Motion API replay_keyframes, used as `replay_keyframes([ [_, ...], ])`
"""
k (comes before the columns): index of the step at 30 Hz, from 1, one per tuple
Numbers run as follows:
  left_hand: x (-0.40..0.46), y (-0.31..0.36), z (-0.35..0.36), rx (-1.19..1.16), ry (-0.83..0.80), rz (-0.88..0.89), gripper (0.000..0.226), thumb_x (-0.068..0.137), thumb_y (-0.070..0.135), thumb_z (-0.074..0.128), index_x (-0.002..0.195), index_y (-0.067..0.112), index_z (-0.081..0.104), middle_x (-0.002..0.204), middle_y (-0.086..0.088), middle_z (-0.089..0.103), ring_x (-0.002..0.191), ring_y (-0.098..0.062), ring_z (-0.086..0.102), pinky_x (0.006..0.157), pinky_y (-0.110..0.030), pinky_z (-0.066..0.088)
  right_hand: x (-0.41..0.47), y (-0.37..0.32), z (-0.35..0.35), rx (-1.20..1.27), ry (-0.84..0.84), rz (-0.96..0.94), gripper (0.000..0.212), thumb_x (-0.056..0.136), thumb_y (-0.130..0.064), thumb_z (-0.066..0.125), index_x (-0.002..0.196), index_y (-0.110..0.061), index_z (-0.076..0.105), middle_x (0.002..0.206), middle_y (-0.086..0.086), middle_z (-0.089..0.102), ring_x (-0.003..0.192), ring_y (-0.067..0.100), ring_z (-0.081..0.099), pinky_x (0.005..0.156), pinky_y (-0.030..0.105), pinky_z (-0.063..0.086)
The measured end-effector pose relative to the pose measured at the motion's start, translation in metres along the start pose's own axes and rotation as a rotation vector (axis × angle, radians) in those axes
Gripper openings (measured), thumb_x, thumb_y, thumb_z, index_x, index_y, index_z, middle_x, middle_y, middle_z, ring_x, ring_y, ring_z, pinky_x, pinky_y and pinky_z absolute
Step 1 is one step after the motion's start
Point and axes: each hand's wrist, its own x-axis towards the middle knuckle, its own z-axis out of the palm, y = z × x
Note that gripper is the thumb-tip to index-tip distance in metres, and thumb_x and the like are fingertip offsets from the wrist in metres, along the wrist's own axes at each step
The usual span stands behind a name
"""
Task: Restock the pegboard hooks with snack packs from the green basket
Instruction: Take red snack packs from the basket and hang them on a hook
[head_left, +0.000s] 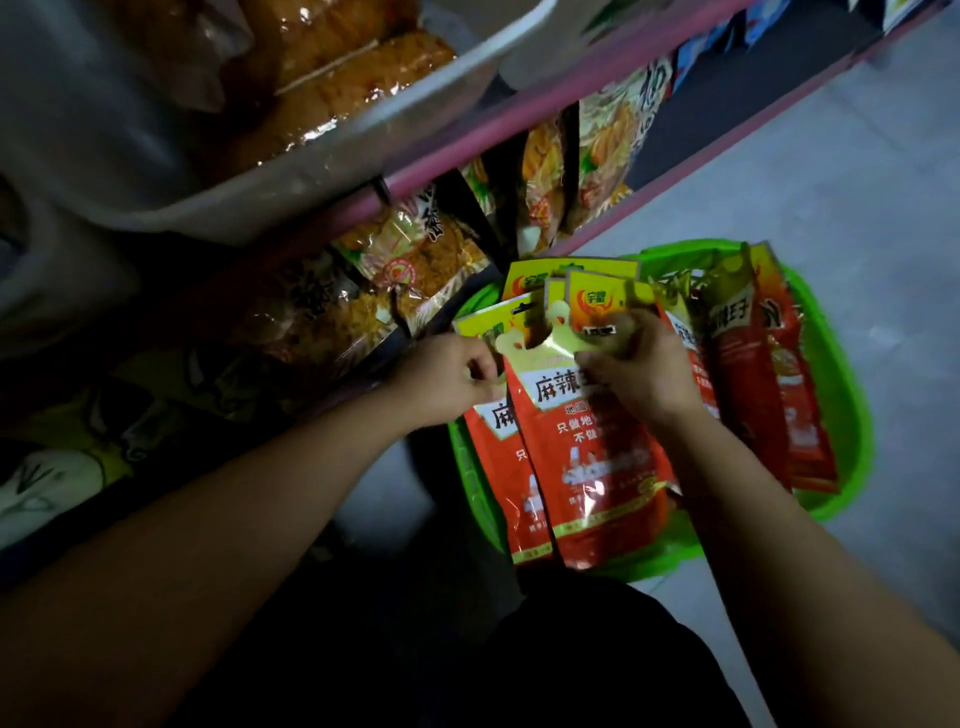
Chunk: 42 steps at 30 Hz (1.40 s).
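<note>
A green basket (836, 415) sits on the floor at the right, holding several red and yellow snack packs (748, 395). Above it I hold a fanned bunch of the same red packs (587, 467) by their yellow hang-hole tops. My left hand (447, 379) pinches the left edge of the front pack's header. My right hand (639, 364) grips the headers on the right. No pegboard hook is visible in this frame.
A pink-edged shelf unit (467, 140) runs from the left to the upper right, stocked with yellow-orange snack bags (597, 166). A grey tub (322, 171) of wrapped goods sits on top. Grey floor (831, 182) lies to the right.
</note>
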Motion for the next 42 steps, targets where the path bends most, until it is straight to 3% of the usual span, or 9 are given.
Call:
replay_keyframes([
  [2, -0.009, 0.002, -0.013, -0.207, 0.01, -0.037, 0.02, 0.08, 0.012, 0.071, 0.069, 0.02, 0.056, 0.08, 0.0, 0.062, 0.081, -0.015, 0.058, 0.076, -0.03, 0.044, -0.007, -0.007, -0.007, 0.235, -0.09, 0.075, 0.017, 0.081, -0.009, 0.072, 0.096, -0.002, 0.069, 0.102, 0.016, 0.072, 0.083, 0.023, 0.069, 0.08, 0.039, 0.055],
  [5, -0.031, 0.014, -0.039, -0.45, 0.114, -0.065, 0.025, 0.084, 0.012, 0.067, 0.069, 0.023, 0.051, 0.076, 0.008, 0.055, 0.074, -0.005, 0.05, 0.068, -0.027, 0.038, -0.017, -0.029, -0.02, 0.363, -0.231, 0.015, 0.019, 0.084, -0.016, 0.069, 0.097, -0.002, 0.071, 0.097, 0.018, 0.074, 0.089, 0.034, 0.071, 0.082, 0.049, 0.057],
  [13, -0.148, 0.057, -0.102, -0.515, 0.406, 0.109, 0.031, 0.082, -0.005, 0.062, 0.076, 0.02, 0.044, 0.077, 0.006, 0.053, 0.07, 0.012, 0.049, 0.07, -0.006, 0.04, -0.072, -0.139, -0.014, 0.383, -0.469, -0.388, 0.013, 0.078, -0.019, 0.065, 0.081, -0.008, 0.059, 0.061, -0.013, 0.068, 0.056, -0.002, 0.062, 0.054, 0.01, 0.047],
  [19, -0.265, 0.075, -0.133, -0.6, 0.785, -0.001, 0.02, 0.07, 0.022, 0.059, 0.089, 0.028, 0.061, 0.081, 0.025, 0.071, 0.078, 0.011, 0.063, 0.068, -0.008, 0.049, -0.137, -0.226, 0.011, 0.322, -0.611, -0.778, 0.015, 0.076, -0.019, 0.071, 0.066, -0.026, 0.061, 0.066, -0.017, 0.069, 0.058, -0.005, 0.062, 0.055, 0.008, 0.044],
  [24, -0.338, 0.092, -0.184, -0.62, 1.061, -0.028, 0.02, 0.082, 0.023, 0.056, 0.083, 0.025, 0.076, 0.078, 0.004, 0.073, 0.072, -0.011, 0.068, 0.06, -0.022, 0.053, -0.189, -0.283, 0.031, 0.238, -0.594, -1.076, 0.007, 0.074, -0.038, 0.066, 0.07, -0.035, 0.06, 0.08, -0.021, 0.067, 0.073, -0.007, 0.063, 0.064, 0.009, 0.047],
  [27, -0.363, 0.101, -0.216, -0.485, 1.122, -0.037, 0.011, 0.079, 0.028, 0.066, 0.076, 0.022, 0.076, 0.067, 0.008, 0.07, 0.059, -0.002, 0.06, 0.053, -0.013, 0.045, -0.217, -0.312, 0.052, 0.272, -0.541, -1.164, 0.008, 0.071, -0.048, 0.059, 0.067, -0.044, 0.052, 0.068, -0.031, 0.061, 0.076, -0.024, 0.055, 0.068, -0.002, 0.039],
  [33, -0.41, 0.114, -0.284, -0.327, 1.368, 0.11, 0.015, 0.062, 0.03, 0.069, 0.062, 0.015, 0.072, 0.056, 0.005, 0.069, 0.052, 0.0, 0.062, 0.052, -0.011, 0.047, -0.25, -0.387, 0.073, 0.413, -0.588, -1.176, 0.025, 0.065, -0.053, 0.066, 0.089, -0.057, 0.06, 0.082, -0.049, 0.059, 0.079, -0.023, 0.058, 0.065, 0.001, 0.044],
  [37, -0.443, 0.12, -0.319, -0.214, 1.461, 0.199, 0.014, 0.065, 0.033, 0.068, 0.068, 0.02, 0.074, 0.061, 0.004, 0.071, 0.056, -0.002, 0.065, 0.053, -0.013, 0.049, -0.268, -0.433, 0.086, 0.378, -0.854, -1.147, 0.02, 0.071, -0.041, 0.071, 0.09, -0.047, 0.072, 0.078, -0.021, 0.074, 0.077, -0.001, 0.071, 0.074, 0.029, 0.058],
  [42, -0.466, 0.121, -0.352, -0.082, 1.545, 0.219, 0.014, 0.071, 0.037, 0.063, 0.073, 0.028, 0.073, 0.065, 0.008, 0.07, 0.06, 0.0, 0.063, 0.054, -0.013, 0.048, -0.286, -0.466, 0.107, 0.314, -0.811, -1.164, 0.008, 0.073, -0.035, 0.073, 0.081, -0.038, 0.073, 0.074, -0.011, 0.075, 0.073, 0.007, 0.072, 0.078, 0.041, 0.057],
])
